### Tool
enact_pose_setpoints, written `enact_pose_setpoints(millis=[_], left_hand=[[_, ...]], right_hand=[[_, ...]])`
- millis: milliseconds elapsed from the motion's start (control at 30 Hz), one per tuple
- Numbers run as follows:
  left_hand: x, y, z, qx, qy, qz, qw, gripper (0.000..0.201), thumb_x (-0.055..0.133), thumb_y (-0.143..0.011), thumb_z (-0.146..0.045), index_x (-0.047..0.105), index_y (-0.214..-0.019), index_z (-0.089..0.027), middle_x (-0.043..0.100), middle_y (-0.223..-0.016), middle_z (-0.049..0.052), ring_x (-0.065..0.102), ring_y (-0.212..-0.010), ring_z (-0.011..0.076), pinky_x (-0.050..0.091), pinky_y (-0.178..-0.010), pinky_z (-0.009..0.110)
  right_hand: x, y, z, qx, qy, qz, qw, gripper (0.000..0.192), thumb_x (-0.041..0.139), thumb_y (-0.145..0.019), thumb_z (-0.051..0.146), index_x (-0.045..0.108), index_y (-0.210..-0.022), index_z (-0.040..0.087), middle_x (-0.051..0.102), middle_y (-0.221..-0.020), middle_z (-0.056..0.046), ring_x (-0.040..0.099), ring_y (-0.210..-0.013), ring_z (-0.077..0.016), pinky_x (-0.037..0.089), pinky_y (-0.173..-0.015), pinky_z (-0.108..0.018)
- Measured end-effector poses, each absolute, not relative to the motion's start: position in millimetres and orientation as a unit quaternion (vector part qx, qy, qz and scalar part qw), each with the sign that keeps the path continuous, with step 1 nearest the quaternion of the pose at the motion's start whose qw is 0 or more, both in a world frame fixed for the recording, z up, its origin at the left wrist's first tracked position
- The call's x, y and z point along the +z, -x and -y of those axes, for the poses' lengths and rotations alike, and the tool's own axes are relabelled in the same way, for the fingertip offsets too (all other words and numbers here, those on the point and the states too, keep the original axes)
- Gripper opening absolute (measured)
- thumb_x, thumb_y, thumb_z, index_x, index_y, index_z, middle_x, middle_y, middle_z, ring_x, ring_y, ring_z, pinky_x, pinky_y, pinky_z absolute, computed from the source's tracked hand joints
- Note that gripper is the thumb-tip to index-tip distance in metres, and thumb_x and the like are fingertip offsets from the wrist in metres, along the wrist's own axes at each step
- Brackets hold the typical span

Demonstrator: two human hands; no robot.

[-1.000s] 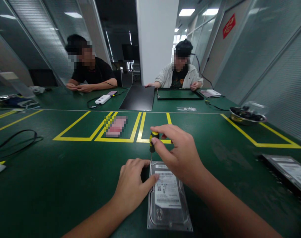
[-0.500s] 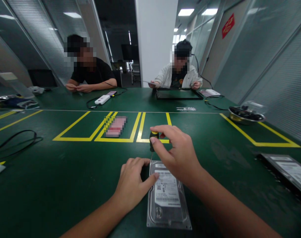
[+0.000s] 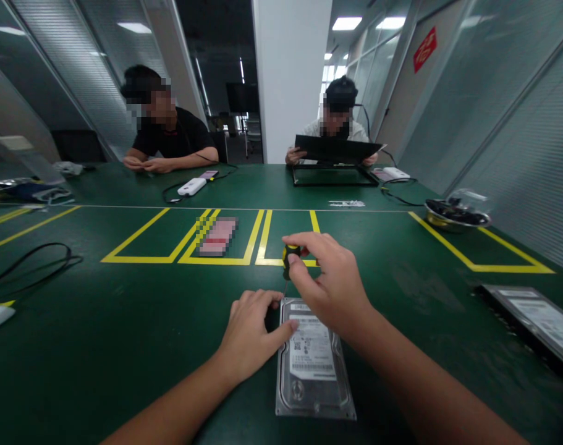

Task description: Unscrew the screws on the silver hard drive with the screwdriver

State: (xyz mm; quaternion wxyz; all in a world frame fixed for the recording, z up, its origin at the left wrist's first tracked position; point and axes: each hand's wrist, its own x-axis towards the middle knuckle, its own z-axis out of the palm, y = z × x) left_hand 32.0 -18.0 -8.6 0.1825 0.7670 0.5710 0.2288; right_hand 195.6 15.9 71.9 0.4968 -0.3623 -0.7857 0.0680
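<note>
1. My right hand (image 3: 333,289) pinched the black-and-yellow handle of a small screwdriver (image 3: 289,258) between thumb and fingertips, the tool standing nearly upright over the far left corner of the hard drive (image 3: 313,361).
2. My left hand (image 3: 252,334) lay curled on the green table (image 3: 123,334) against the drive's left edge, thumb pressed on its label; it held nothing, only steadied the case.
3. The drive lay flat, label up, just in front of me, between my two forearms.
4. I could not make out the screwdriver's tip or any screw; the thin shaft vanished at the drive's corner, and my right palm covered part of the top edge.
5. A second hard drive (image 3: 534,318) at the right was cut off by the frame edge.
6. A metal bowl (image 3: 456,216) far right held dark small parts, too small to identify.
7. A blurred pink object (image 3: 217,236) sat inside a yellow-taped box.
8. Across the table, one person held up a dark panel (image 3: 335,149) above a frame (image 3: 334,176); another rested both hands near a white device (image 3: 192,186).
</note>
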Motion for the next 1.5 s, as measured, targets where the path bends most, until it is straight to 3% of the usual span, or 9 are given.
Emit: enact_pose_setpoints(millis=[133,433,700,867,1000,1167,1500], left_hand=[[-8,-32,15,0.228,-0.769,-0.570,0.180,0.032,0.067,-0.081,-0.048,0.063,-0.102,-0.023,0.065,-0.093,0.003,0.055,-0.092,0.0272,0.036,-0.077,0.036],[-1,-38,10,0.196,-0.746,-0.602,0.206,0.031,0.065,-0.080,-0.050,0.058,-0.090,-0.022,0.064,-0.083,-0.001,0.056,-0.086,0.0248,0.032,-0.073,0.033],[12,-47,9,0.153,-0.714,-0.637,0.247,0.028,0.063,-0.078,-0.044,0.056,-0.096,-0.023,0.064,-0.086,-0.001,0.057,-0.093,0.0273,0.032,-0.073,0.033],[6,-51,10,0.156,-0.699,-0.658,0.235,0.028,0.064,-0.077,-0.045,0.056,-0.093,-0.024,0.064,-0.085,0.001,0.057,-0.093,0.0290,0.033,-0.076,0.036],[-2,-52,14,0.169,-0.714,-0.654,0.185,0.038,0.063,-0.077,-0.058,0.055,-0.092,-0.023,0.063,-0.088,0.003,0.054,-0.095,0.0308,0.033,-0.078,0.039],[-7,-48,20,0.184,-0.750,-0.616,0.158,0.061,0.060,-0.072,-0.075,0.057,-0.108,-0.025,0.062,-0.102,0.006,0.052,-0.099,0.0327,0.033,-0.079,0.042],[-9,-48,14,0.182,-0.734,-0.628,0.186,0.057,0.065,-0.070,-0.072,0.060,-0.102,-0.026,0.064,-0.098,0.005,0.051,-0.101,0.0331,0.033,-0.080,0.043]], right_hand=[[72,-195,-16,0.069,0.366,0.784,0.497,0.016,0.063,-0.088,0.024,0.066,-0.102,0.018,0.063,-0.097,-0.005,0.058,-0.091,-0.0169,0.046,-0.080,-0.032],[78,-195,-10,0.060,0.364,0.797,0.479,0.013,0.065,-0.088,0.020,0.068,-0.100,0.017,0.062,-0.093,-0.005,0.057,-0.088,-0.0165,0.044,-0.078,-0.031],[89,-194,-4,0.083,0.372,0.809,0.446,0.014,0.065,-0.089,0.020,0.070,-0.102,0.018,0.066,-0.097,-0.004,0.059,-0.089,-0.0156,0.044,-0.079,-0.029],[91,-195,-5,0.083,0.393,0.793,0.458,0.007,0.069,-0.086,0.019,0.071,-0.092,0.017,0.067,-0.091,-0.002,0.059,-0.087,-0.0149,0.043,-0.078,-0.028],[90,-195,-9,0.062,0.389,0.800,0.453,0.004,0.069,-0.086,0.018,0.070,-0.089,0.016,0.064,-0.087,-0.002,0.058,-0.084,-0.0143,0.042,-0.075,-0.027],[89,-192,-12,0.054,0.353,0.820,0.447,0.006,0.067,-0.088,0.019,0.069,-0.092,0.015,0.061,-0.086,-0.002,0.056,-0.082,-0.0136,0.041,-0.074,-0.026],[91,-199,-12,0.053,0.364,0.827,0.426,0.008,0.066,-0.089,0.020,0.069,-0.094,0.015,0.062,-0.088,-0.003,0.057,-0.083,-0.0142,0.041,-0.075,-0.026]])
